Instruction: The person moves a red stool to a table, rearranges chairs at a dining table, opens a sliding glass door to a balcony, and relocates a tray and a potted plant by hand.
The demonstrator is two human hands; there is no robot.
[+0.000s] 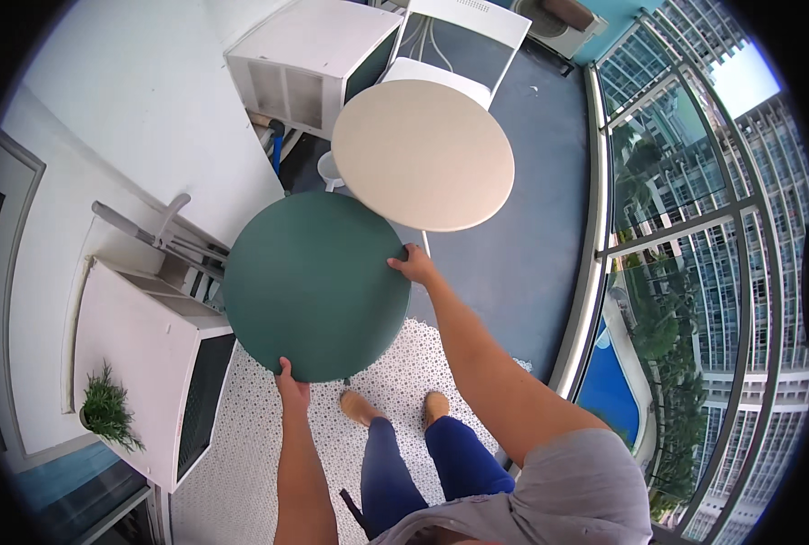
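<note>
Both the left hand (pixel 293 386) and the right hand (pixel 413 263) have hold of a round green tabletop (pixel 318 286), which lies between them and stretches forward of the left hand. The left hand is closed about the near edge, its thumb on the upper face and its other fingers mostly hidden by the rim. The right hand is nearly closed on the right-hand edge, thumb laid over the top; how far its fingers reach underneath I cannot tell.

Just beyond the right hand is a round beige table (pixel 422 154), its near edge meeting the green one in the view; whether the two touch is unclear. Farther past that hand stands a white folding chair (pixel 472 23), with a white cabinet (pixel 282 73) to its left. Another white cabinet (pixel 145 354) is to the left of the left hand, carrying a green plant (pixel 107 409). Grey handles (pixel 154 232) poke out ahead and to the left of that hand. Patterned floor (pixel 241 454) spreads below the left hand, and grey floor (pixel 536 182) ahead of the right. Well to the right of the right hand runs a metal window frame (pixel 677 230), with a blue pool (pixel 609 386) outside.
</note>
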